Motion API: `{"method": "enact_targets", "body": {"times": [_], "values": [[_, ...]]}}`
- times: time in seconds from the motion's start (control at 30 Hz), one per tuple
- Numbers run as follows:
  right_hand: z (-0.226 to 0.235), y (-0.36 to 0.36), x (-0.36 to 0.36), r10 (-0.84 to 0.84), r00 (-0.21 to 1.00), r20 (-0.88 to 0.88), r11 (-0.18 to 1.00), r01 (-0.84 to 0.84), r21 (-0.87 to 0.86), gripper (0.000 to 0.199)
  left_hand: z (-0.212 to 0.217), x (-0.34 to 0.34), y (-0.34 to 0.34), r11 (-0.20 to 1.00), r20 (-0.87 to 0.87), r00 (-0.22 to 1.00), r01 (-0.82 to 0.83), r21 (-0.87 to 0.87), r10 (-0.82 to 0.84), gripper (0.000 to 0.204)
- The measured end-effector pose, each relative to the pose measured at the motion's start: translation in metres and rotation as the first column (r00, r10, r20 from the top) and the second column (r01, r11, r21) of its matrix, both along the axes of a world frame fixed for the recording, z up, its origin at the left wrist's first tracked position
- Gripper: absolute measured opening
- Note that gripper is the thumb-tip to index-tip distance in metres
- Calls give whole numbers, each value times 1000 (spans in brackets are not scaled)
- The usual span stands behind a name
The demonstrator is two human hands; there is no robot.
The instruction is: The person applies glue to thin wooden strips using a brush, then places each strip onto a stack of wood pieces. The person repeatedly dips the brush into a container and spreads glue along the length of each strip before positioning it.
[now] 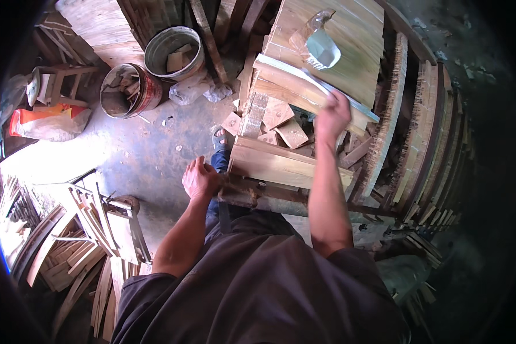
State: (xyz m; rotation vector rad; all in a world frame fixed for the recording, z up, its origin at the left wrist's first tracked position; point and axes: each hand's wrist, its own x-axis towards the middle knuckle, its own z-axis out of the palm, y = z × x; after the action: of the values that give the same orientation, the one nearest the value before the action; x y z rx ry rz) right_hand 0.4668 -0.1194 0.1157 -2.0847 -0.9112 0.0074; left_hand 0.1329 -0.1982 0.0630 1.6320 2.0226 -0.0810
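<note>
Right hand, right of centre: blurred, fingers closed around long pale wooden plank lying across stacked boards. Left hand, centre: loosely curled, holding nothing, resting against rusty metal clamp. Upper left: two metal buckets of wood scraps.

Dark grey short-sleeved shirt, blue trousers, grey sandal; forearms bare.

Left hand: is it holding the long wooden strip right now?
No, the left hand rests at the bench edge; the right hand grips the long wooden strip.
</note>
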Motion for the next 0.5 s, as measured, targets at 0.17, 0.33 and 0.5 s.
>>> {"method": "enact_targets", "body": {"times": [0.17,0.33,0.5], "values": [[29,-41,28,-209,978,5,976,209,-62,15,0,-2,2,1000,27,1000,3,-24,-2,36],[18,19,-61,95,991,-91,995,-91,50,19,-38,0,48,997,339,938,-66,-38,75,47],[2,44,-71,126,986,-106,985,-112,129,18,-48,64,163,970,600,771,92,225,-213,71]]}}
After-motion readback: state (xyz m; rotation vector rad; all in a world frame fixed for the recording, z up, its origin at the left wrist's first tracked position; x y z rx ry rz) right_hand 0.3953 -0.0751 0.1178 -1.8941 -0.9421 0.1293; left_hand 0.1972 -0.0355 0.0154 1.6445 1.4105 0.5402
